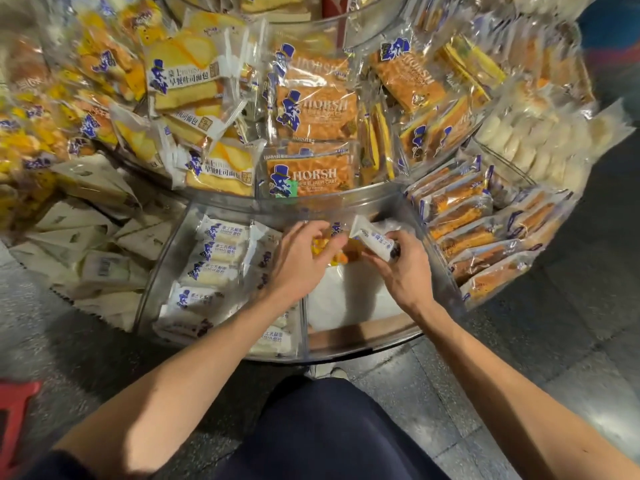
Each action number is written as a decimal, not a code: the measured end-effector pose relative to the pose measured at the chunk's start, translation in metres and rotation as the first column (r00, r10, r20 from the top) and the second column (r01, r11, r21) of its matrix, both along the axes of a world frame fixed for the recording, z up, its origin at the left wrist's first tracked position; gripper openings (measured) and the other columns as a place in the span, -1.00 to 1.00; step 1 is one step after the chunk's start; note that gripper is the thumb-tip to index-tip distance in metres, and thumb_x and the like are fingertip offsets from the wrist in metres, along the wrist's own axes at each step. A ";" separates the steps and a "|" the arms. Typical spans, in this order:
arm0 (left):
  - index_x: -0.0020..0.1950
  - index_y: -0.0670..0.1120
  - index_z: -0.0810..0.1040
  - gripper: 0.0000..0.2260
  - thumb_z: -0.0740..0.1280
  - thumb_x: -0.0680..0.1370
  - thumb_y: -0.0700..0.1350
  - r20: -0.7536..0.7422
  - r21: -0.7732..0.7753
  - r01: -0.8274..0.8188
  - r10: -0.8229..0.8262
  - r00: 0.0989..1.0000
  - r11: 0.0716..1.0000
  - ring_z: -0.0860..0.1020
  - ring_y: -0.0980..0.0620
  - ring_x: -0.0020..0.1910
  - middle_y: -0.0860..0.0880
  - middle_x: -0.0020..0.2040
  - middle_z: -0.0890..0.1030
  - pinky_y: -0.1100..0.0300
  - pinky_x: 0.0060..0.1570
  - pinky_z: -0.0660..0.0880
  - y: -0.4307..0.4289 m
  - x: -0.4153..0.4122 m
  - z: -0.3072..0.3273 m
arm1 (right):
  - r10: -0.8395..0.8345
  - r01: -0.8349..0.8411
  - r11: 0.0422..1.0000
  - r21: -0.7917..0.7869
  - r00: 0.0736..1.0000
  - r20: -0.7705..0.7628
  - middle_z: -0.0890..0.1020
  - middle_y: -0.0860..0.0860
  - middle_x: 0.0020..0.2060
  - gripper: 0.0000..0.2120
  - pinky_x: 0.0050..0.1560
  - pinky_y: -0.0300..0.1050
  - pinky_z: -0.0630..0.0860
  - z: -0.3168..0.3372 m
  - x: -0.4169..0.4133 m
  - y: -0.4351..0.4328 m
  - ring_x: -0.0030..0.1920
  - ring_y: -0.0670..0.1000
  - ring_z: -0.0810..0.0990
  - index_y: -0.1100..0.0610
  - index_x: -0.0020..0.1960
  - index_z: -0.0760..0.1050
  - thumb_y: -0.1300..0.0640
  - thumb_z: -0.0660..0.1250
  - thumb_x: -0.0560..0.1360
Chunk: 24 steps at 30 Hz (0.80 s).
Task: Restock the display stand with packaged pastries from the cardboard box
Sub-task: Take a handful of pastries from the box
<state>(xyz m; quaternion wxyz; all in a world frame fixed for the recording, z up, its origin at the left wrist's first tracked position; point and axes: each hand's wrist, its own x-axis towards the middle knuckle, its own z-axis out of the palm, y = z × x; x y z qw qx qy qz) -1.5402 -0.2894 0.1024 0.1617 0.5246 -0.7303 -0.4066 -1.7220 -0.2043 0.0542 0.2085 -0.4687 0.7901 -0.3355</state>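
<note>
R hand [403, 271] is gripping a white pastry pack [375, 241] over a front compartment of the display stand [363, 351], tilting it to slot in; L hand [301, 261] is curling over, prob. pinching, a yellow pack [323, 249] to clear room.

The clear plastic right-hand compartment [353, 299] is mostly bare, open from above. A clear divider wall [304, 323] bounds its left, white wrapped bread packets [216, 252] crowd beyond, and the curved clear upper-tier rim [311, 203] closes the back.

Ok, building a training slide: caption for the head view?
Right hand grips a white pastry packet, left hand a yellow packet, over a clear display bin.
</note>
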 end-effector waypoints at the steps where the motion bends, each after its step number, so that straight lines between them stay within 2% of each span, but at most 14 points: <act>1: 0.16 0.02 0.56 -0.68 0.26 0.59 0.21 -0.123 0.243 -0.050 0.082 0.989 0.969 0.58 0.02 -0.03 0.01 0.04 0.61 0.26 -0.01 0.48 0.009 -0.001 0.014 | 0.049 -0.050 0.998 -0.039 0.998 -0.035 0.49 0.05 -0.15 -0.62 -0.19 -0.11 0.31 0.005 0.004 0.006 -0.15 0.08 0.45 0.20 0.05 0.51 -0.02 0.55 0.42; 2: 0.14 0.02 0.53 -0.70 0.25 0.59 0.21 -0.188 0.425 -0.045 0.137 0.973 0.904 0.64 -0.01 -0.10 -0.02 0.02 0.65 0.21 -0.05 0.55 0.018 -0.001 0.025 | 0.105 -0.110 0.991 -0.071 0.991 -0.080 0.46 0.02 -0.18 -0.60 -0.19 -0.10 0.29 0.009 0.010 0.012 -0.15 0.05 0.41 0.21 0.04 0.51 0.00 0.57 0.41; 3: 0.15 0.01 0.52 -0.72 0.28 0.58 0.17 -0.226 0.525 -0.025 0.167 0.960 0.851 0.67 -0.06 -0.14 -0.08 -0.01 0.67 0.11 -0.08 0.59 0.028 0.000 0.034 | 0.164 -0.176 0.980 -0.088 0.978 -0.129 0.43 0.00 -0.20 -0.58 -0.20 -0.08 0.29 0.015 0.017 0.017 -0.16 0.04 0.38 0.23 0.03 0.50 0.01 0.59 0.39; 4: 0.14 0.01 0.52 -0.77 0.34 0.57 0.10 -0.252 0.566 -0.013 0.188 0.949 0.824 0.68 -0.09 -0.15 -0.14 -0.03 0.68 0.04 -0.09 0.61 0.039 0.003 0.038 | 0.216 -0.233 0.968 -0.096 0.963 -0.160 0.41 -0.01 -0.22 -0.56 -0.21 -0.07 0.30 0.021 0.026 0.022 -0.17 0.03 0.37 0.25 0.03 0.49 0.01 0.60 0.37; 6: 0.10 0.02 0.52 -0.84 0.42 0.55 -0.06 -0.283 0.577 -0.032 0.237 0.929 0.816 0.67 -0.06 -0.18 -0.14 -0.07 0.69 0.06 -0.12 0.61 0.058 0.015 0.042 | 0.296 -0.313 0.945 -0.100 0.943 -0.154 0.40 -0.03 -0.23 -0.50 -0.24 -0.10 0.31 0.032 0.042 0.034 -0.19 0.02 0.36 0.26 0.05 0.49 -0.03 0.61 0.34; 7: 0.09 0.02 0.53 -0.83 0.43 0.54 -0.11 -0.290 0.575 -0.051 0.261 0.921 0.817 0.66 -0.02 -0.19 -0.12 -0.09 0.69 0.13 -0.14 0.61 0.066 0.023 0.041 | 0.334 -0.344 0.935 -0.091 0.937 -0.107 0.41 -0.04 -0.21 -0.48 -0.25 -0.16 0.31 0.036 0.049 0.041 -0.20 0.01 0.37 0.24 0.07 0.47 -0.05 0.61 0.33; 9: 0.11 -0.03 0.55 -0.83 0.43 0.54 -0.17 -0.270 0.566 -0.102 0.302 0.914 0.818 0.63 0.05 -0.19 -0.06 -0.10 0.68 0.22 -0.20 0.57 0.078 0.044 0.039 | 0.390 -0.389 0.921 -0.025 0.917 0.089 0.48 -0.06 -0.12 -0.48 -0.20 -0.29 0.34 0.043 0.060 0.056 -0.18 -0.03 0.43 0.14 0.10 0.43 -0.09 0.59 0.35; 11: 0.16 -0.08 0.58 -0.78 0.44 0.53 -0.20 -0.236 0.575 -0.144 0.332 0.913 0.805 0.60 0.08 -0.18 -0.06 -0.05 0.69 0.23 -0.21 0.53 0.089 0.068 0.039 | 0.415 -0.442 0.897 0.018 0.854 0.314 0.55 -0.09 -0.05 -0.58 -0.14 -0.29 0.39 0.049 0.073 0.069 -0.12 -0.15 0.50 0.02 0.13 0.39 -0.06 0.53 0.43; 14: 0.19 -0.07 0.59 -0.75 0.46 0.52 -0.20 -0.190 0.614 -0.157 0.338 0.922 0.774 0.62 0.05 -0.13 -0.08 -0.01 0.70 0.17 -0.14 0.54 0.106 0.098 0.039 | 0.432 -0.479 0.878 0.023 0.811 0.395 0.54 -0.09 -0.09 -0.64 -0.20 -0.28 0.38 0.047 0.092 0.082 -0.27 -0.20 0.47 -0.02 0.17 0.33 0.06 0.46 0.51; 17: 0.14 -0.02 0.62 -0.80 0.45 0.53 -0.09 -0.126 0.634 -0.172 0.320 0.939 0.754 0.63 0.04 -0.05 0.00 -0.03 0.69 0.10 -0.02 0.57 0.117 0.125 0.038 | 0.426 -0.485 0.872 0.065 0.817 0.389 0.50 -0.07 -0.11 -0.61 -0.23 -0.15 0.41 0.043 0.107 0.085 -0.34 -0.12 0.42 0.01 0.15 0.27 0.06 0.46 0.51; 20: 0.05 0.01 0.64 -0.89 0.41 0.56 -0.01 -0.108 0.598 -0.236 0.368 0.923 0.766 0.56 0.06 -0.07 0.10 -0.14 0.64 0.13 -0.11 0.55 0.120 0.143 0.035 | 0.490 -0.550 0.831 0.081 0.794 0.360 0.52 -0.04 -0.21 -0.66 -0.23 -0.05 0.40 0.040 0.121 0.080 -0.35 0.00 0.43 0.02 0.06 0.29 0.04 0.46 0.52; 21: -0.03 0.03 0.62 -0.97 0.40 0.57 -0.03 -0.085 0.566 -0.268 0.379 0.922 0.779 0.56 0.07 -0.10 0.13 -0.18 0.62 0.19 -0.16 0.53 0.119 0.147 0.036 | 0.520 -0.573 0.816 0.077 0.785 0.337 0.54 0.01 -0.25 -0.68 -0.23 -0.02 0.40 0.040 0.125 0.077 -0.33 0.05 0.45 0.04 0.04 0.31 0.03 0.46 0.52; 22: -0.08 0.03 0.59 -0.95 0.40 0.58 -0.06 -0.066 0.533 -0.292 0.383 0.921 0.794 0.55 0.09 -0.11 0.15 -0.19 0.60 0.22 -0.18 0.51 0.117 0.151 0.033 | 0.553 -0.595 0.801 0.069 0.778 0.299 0.55 0.06 -0.28 -0.70 -0.22 -0.01 0.39 0.039 0.129 0.073 -0.30 0.09 0.47 0.05 0.02 0.33 0.01 0.46 0.52; 24: -0.03 0.02 0.52 -0.92 0.41 0.57 -0.08 -0.046 0.483 -0.313 0.381 0.924 0.818 0.52 0.12 -0.03 0.16 -0.12 0.55 0.19 -0.06 0.52 0.108 0.157 0.030 | 0.609 -0.625 0.778 0.060 0.775 0.171 0.58 0.11 -0.25 -0.73 -0.20 -0.05 0.35 0.039 0.136 0.064 -0.19 0.12 0.49 0.08 0.01 0.41 -0.02 0.45 0.52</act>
